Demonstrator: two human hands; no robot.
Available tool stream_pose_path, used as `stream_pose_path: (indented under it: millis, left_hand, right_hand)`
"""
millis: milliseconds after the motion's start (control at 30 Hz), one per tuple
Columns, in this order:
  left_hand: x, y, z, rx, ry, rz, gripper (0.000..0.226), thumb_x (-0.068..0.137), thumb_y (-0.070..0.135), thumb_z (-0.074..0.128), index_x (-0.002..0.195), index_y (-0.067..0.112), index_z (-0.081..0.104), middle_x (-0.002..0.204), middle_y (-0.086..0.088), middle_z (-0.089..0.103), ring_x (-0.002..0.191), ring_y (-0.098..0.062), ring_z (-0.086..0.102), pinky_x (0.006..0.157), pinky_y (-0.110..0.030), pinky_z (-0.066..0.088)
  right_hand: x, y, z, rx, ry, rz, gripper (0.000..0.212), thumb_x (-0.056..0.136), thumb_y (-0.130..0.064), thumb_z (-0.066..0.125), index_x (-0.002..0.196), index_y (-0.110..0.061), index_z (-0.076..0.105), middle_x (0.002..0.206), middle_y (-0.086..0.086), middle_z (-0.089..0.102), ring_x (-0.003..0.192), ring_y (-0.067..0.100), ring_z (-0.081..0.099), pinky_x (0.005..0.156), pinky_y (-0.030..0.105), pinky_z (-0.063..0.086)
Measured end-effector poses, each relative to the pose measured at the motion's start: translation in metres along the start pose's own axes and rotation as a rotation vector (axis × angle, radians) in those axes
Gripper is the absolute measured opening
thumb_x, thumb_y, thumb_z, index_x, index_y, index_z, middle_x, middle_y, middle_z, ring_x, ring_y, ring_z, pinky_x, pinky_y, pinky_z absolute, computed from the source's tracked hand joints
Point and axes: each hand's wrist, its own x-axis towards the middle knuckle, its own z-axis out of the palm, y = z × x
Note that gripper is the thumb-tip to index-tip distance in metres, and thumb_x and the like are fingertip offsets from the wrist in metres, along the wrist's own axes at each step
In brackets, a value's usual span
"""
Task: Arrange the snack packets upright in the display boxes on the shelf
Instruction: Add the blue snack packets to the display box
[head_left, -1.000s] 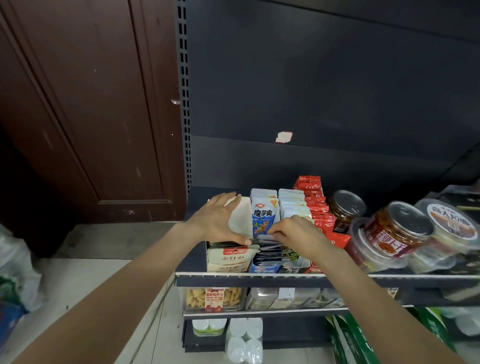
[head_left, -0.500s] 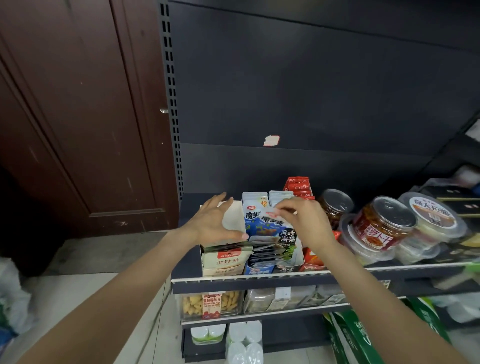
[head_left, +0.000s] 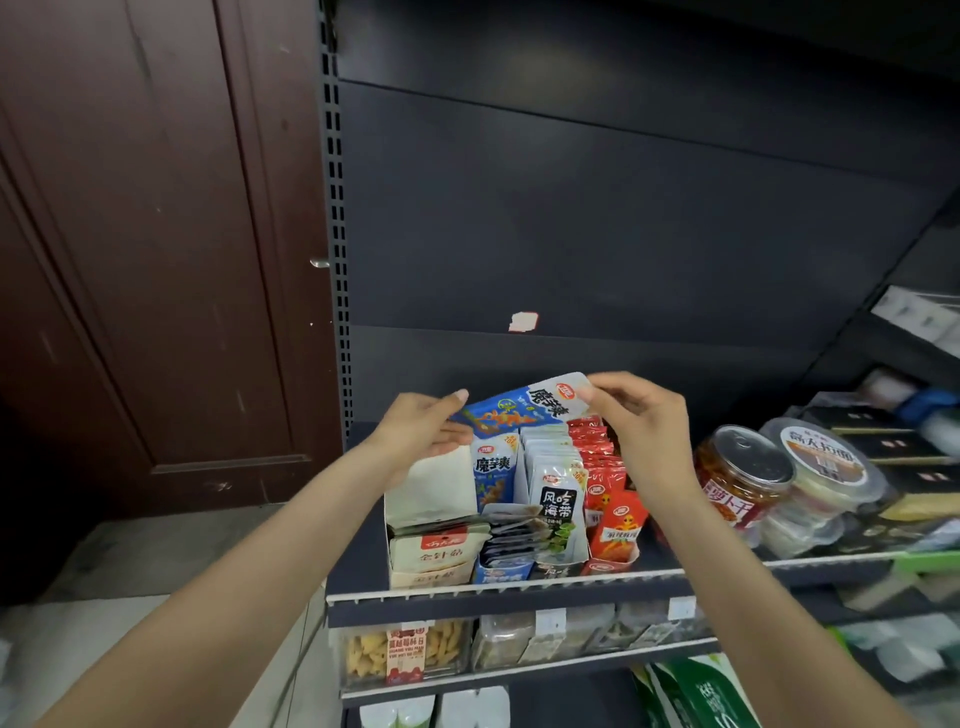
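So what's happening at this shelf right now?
A person is tidying snack packets in display boxes on a shop shelf. Both hands hold one blue packet above the boxes: the left hand grips its left end, the right hand pinches its right corner. It lies sideways, not yet in a box. Below, blue, grey and red packets stand in rows, and several at the front of the blue box lie flat.

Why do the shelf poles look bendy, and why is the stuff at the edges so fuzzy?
Head view: the wide-angle lens bows the perforated upright near the frame's edge; the blue packet held by the left hand and right hand is sharp at centre; tubs at right blur; dim light darkens the back panel.
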Motion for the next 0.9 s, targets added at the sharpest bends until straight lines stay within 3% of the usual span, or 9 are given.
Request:
stream_pose_path:
  millis: [100, 167, 233, 333, 467, 600, 767, 900]
  left_hand:
    - [-0.005, 0.004, -0.004, -0.137, 0.013, 0.059, 0.023, 0.09, 0.007, 0.059, 0.111, -0.002, 0.064, 0.091, -0.01, 0.068, 0.081, -0.012, 0.066, 0.068, -0.012, 0.054]
    - [-0.009, 0.002, -0.008, -0.201, 0.003, 0.131, 0.032, 0.087, -0.003, 0.06, 0.118, 0.001, 0.061, 0.098, -0.01, 0.067, 0.089, -0.014, 0.065, 0.071, -0.012, 0.054]
    - [-0.014, -0.001, -0.01, -0.186, -0.007, 0.198, 0.04, 0.085, -0.005, 0.061, 0.123, 0.007, 0.059, 0.105, -0.011, 0.067, 0.099, -0.017, 0.064, 0.074, -0.014, 0.054]
    - [-0.024, -0.002, -0.014, -0.122, 0.003, 0.294, 0.046, 0.085, -0.006, 0.062, 0.126, 0.014, 0.058, 0.1, -0.003, 0.068, 0.101, -0.018, 0.063, 0.076, -0.018, 0.055]
    - [-0.036, -0.002, -0.023, 0.015, -0.004, 0.438, 0.053, 0.085, -0.005, 0.063, 0.127, 0.027, 0.056, 0.111, 0.0, 0.063, 0.096, -0.014, 0.067, 0.081, -0.02, 0.054]
    - [-0.047, -0.002, -0.024, 0.116, 0.004, 0.53, 0.058, 0.085, -0.007, 0.06, 0.127, 0.033, 0.053, 0.119, 0.001, 0.058, 0.097, -0.007, 0.066, 0.081, -0.02, 0.053]
    - [-0.047, -0.006, -0.027, 0.113, -0.003, 0.533, 0.058, 0.086, -0.006, 0.06, 0.126, 0.036, 0.052, 0.119, 0.007, 0.06, 0.094, -0.004, 0.066, 0.08, -0.019, 0.053]
    - [-0.037, -0.012, -0.028, 0.082, -0.003, 0.457, 0.057, 0.086, -0.005, 0.061, 0.126, 0.033, 0.052, 0.11, 0.005, 0.064, 0.087, -0.001, 0.066, 0.076, -0.014, 0.051]
  right_hand:
    - [-0.002, 0.008, -0.002, -0.071, 0.021, 0.037, 0.02, 0.084, -0.015, 0.067, 0.088, -0.034, 0.071, 0.112, -0.01, 0.063, 0.108, 0.01, 0.059, 0.093, 0.039, 0.051]
    - [-0.003, 0.015, -0.002, -0.08, 0.007, 0.131, 0.023, 0.086, -0.018, 0.064, 0.101, -0.034, 0.069, 0.12, -0.005, 0.063, 0.112, 0.011, 0.059, 0.094, 0.039, 0.051]
    - [-0.005, 0.016, 0.001, 0.086, -0.033, 0.252, 0.026, 0.091, -0.015, 0.058, 0.112, -0.026, 0.065, 0.113, 0.002, 0.068, 0.098, 0.013, 0.068, 0.084, 0.031, 0.056]
    - [-0.009, 0.015, 0.005, 0.297, -0.024, 0.355, 0.02, 0.091, -0.017, 0.057, 0.108, -0.019, 0.068, 0.103, 0.003, 0.072, 0.093, 0.017, 0.07, 0.077, 0.028, 0.058]
    - [-0.015, 0.019, 0.011, 0.253, -0.046, 0.304, 0.042, 0.085, 0.001, 0.062, 0.122, -0.019, 0.061, 0.107, -0.002, 0.07, 0.098, 0.015, 0.068, 0.077, 0.027, 0.057]
    - [-0.022, 0.017, 0.014, 0.223, -0.065, 0.213, 0.056, 0.083, 0.007, 0.061, 0.121, -0.035, 0.055, 0.107, -0.014, 0.069, 0.096, 0.009, 0.067, 0.075, 0.022, 0.055]
    - [-0.028, 0.02, 0.015, 0.193, -0.072, 0.188, 0.06, 0.084, 0.004, 0.061, 0.123, -0.041, 0.054, 0.123, -0.01, 0.062, 0.106, 0.006, 0.063, 0.082, 0.021, 0.054]
    - [-0.029, 0.02, 0.011, 0.272, -0.054, 0.215, 0.042, 0.092, 0.0, 0.05, 0.117, -0.031, 0.063, 0.111, -0.005, 0.069, 0.099, 0.01, 0.065, 0.074, 0.021, 0.055]
